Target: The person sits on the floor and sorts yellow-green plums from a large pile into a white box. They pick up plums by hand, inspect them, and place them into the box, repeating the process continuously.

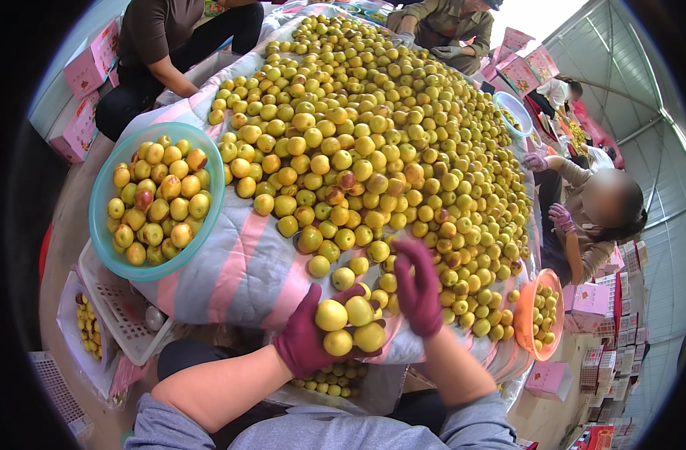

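My left hand (320,332), in a maroon glove, is turned palm up and holds several yellow-green jujubes (338,342). My right hand (419,287), gloved alike and blurred, is raised just right of it at the near edge of the jujube pile (371,152). Its fingers are apart, with no fruit visible in them. The pile lies on a quilt (247,253) with grey and pink stripes. Below my hands, at my lap, a lined box (388,382) holds more jujubes, partly hidden by my left arm.
A turquoise basin (98,225) of redder jujubes stands at left, above a white plastic crate (109,304). An orange basin (523,326) of jujubes is at the right edge. Co-workers sit around the pile; one with purple gloves (561,216) is at right. Pink cartons (587,304) stand beyond.
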Available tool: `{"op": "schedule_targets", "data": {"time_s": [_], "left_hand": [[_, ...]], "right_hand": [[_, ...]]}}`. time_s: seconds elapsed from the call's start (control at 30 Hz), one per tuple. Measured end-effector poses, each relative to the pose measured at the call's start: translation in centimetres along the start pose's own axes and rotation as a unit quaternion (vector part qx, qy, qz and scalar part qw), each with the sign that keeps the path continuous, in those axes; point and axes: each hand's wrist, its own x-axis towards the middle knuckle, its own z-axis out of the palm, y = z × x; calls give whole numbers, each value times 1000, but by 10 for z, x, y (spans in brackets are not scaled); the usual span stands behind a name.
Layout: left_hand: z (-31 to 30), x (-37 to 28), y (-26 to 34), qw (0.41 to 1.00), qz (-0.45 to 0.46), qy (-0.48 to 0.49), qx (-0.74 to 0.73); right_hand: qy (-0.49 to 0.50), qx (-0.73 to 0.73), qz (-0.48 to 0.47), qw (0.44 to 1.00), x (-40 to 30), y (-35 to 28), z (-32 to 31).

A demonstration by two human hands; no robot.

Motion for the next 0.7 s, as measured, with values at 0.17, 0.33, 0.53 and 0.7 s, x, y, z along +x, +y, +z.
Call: {"op": "schedule_targets", "data": {"time_s": [0.17,0.33,0.53,0.7], "left_hand": [[-1,-5,-16,992,-100,-15,-73],[-13,-8,-30,989,-146,-2,26],[-11,-17,-30,990,-132,1,51],[-11,-22,-33,991,-130,14,39]], "right_hand": [[76,-171,6,982,118,98,-25],[13,-370,-6,929,93,88,40],[-120,-291,15,949,49,71,-1],[-233,-84,162,955,51,77,-54]]}}
